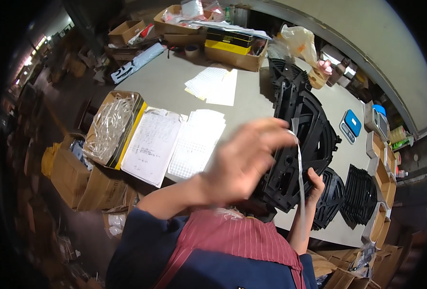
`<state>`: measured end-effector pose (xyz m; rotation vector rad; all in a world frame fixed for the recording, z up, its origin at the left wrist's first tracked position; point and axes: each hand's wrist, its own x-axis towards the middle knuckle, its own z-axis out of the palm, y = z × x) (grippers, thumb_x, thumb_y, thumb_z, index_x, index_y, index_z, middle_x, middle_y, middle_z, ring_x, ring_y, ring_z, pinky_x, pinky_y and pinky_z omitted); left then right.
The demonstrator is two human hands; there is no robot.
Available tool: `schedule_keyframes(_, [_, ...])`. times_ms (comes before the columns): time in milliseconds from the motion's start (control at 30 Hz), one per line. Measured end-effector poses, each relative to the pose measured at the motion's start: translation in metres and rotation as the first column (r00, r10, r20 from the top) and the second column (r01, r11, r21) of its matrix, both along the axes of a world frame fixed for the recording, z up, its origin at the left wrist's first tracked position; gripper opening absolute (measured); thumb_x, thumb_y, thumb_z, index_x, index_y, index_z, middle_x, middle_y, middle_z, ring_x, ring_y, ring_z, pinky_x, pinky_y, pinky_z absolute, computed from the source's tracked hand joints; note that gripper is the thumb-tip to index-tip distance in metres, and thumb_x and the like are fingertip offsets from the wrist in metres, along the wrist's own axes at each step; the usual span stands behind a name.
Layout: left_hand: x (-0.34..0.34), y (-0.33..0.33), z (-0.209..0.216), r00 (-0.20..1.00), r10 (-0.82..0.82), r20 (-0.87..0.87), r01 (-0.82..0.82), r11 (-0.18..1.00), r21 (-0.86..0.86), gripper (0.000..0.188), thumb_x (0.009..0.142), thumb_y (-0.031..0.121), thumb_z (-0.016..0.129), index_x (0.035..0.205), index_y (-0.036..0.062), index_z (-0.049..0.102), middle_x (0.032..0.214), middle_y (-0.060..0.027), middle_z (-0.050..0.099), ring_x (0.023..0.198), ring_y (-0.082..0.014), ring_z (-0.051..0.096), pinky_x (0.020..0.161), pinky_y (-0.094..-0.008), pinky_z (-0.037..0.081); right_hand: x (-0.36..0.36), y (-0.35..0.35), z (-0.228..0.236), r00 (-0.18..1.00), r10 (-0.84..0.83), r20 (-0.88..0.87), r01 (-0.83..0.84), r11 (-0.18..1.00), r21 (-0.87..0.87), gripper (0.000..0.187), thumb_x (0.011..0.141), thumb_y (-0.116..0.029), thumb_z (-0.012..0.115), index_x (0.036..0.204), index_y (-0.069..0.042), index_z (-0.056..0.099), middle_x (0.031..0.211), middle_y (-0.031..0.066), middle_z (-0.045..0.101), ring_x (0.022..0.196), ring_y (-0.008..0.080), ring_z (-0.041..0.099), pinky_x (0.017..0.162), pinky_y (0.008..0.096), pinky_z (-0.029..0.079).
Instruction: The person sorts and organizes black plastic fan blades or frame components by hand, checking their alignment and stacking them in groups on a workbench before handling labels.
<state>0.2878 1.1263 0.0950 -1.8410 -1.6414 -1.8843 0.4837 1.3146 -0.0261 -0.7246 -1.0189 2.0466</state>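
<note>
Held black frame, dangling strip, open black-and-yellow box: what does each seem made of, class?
Black frame: probably moulded plastic, satin, judging by its even colour and soft highlights. Strip: perhaps plastic, glossy; it looks thin and catches light. Box: likely printed cardboard, judging by its thin coloured walls.

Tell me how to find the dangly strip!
Start at the pale table, where the right hand holds a big black plastic part. In front of it, a thin strip hangs from the blurred left hand. It's whitish and ribbon-narrow, unlike the chunky, dark part behind.
</note>
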Motion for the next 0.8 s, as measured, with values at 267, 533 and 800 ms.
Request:
schedule_keyframes(267, [-0.018,0.015,-0.044,0.865,0.333,-0.376,-0.39,0.917,-0.083,0.026,0.075,-0.002,0.075,0.101,0.0005,0.07,0.093,-0.0135,0.068,0.085,-0.0322,0.067,0.07,-0.0357,0.055,-0.008,-0.018,0.011,0.998,0.047,-0.039,-0.045,0.998,0.05,0.062,0.073,-0.018,0.078,0.126,0.006,0.055,0.108,0.013,0.067,0.093,0.0237,0.068,0.088,0.034,0.054])
schedule_keyframes(533, [-0.027,-0.038,-0.018,0.926,-0.253,0.282,0.291,0.951,-0.104,0.006,0.087,0.005,0.075,0.09,0.0022,0.07,0.089,-0.0094,0.07,0.084,-0.0217,0.066,0.075,-0.0319,0.053,0.02,0.037,-0.067,0.994,-0.091,-0.063,0.074,0.971,-0.227,0.021,0.086,-0.011,0.071,0.101,0.003,0.074,0.098,0.0096,0.075,0.084,0.0221,0.072,0.081,0.0344,0.059])
schedule_keyframes(800, [-0.22,-0.206,-0.034,0.527,0.425,0.735,-0.713,0.693,0.111,0.015,0.101,0.019,0.063,0.099,0.005,0.069,0.079,-0.0025,0.064,0.071,-0.0123,0.059,0.06,-0.0253,0.045,0.094,0.092,-0.079,0.927,0.05,-0.371,-0.125,0.975,-0.181,0.045,0.1,-0.023,0.059,0.135,0.004,0.062,0.133,0.018,0.066,0.12,0.0369,0.063,0.11,0.0509,0.046])
